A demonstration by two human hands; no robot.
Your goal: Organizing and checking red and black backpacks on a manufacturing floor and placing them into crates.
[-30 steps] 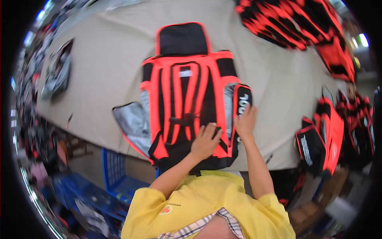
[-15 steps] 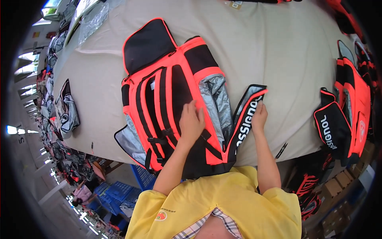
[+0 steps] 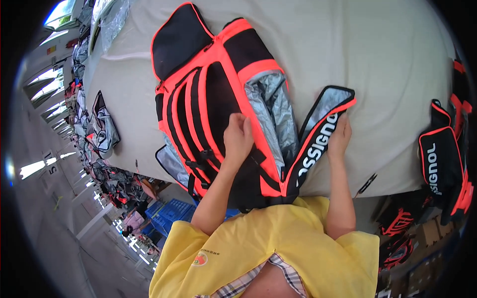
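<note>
A large orange-and-black backpack (image 3: 215,107) lies on the table with its straps facing up and its black top flap (image 3: 181,42) folded out. Its right side pocket gapes, showing a crumpled silver lining (image 3: 271,107). From that pocket a black side flap (image 3: 318,141) with orange trim and white lettering is spread out to the right. My right hand (image 3: 341,134) grips the flap's outer edge, fingers partly hidden. Above the black back panel is my left hand (image 3: 238,136), its fingers curled in; whatever they may hold is hidden.
Small black thread snips (image 3: 366,185) lie near the table's front edge at right. Another orange-and-black bag (image 3: 442,159) sits at the far right. A grey lined piece (image 3: 103,126) lies at the left, with blue crates (image 3: 171,216) below the table edge.
The whole view has shifted a little. My right hand has drawn the side flap outward, its silver underside showing more. My left hand's fingers have curled in further over the back panel.
</note>
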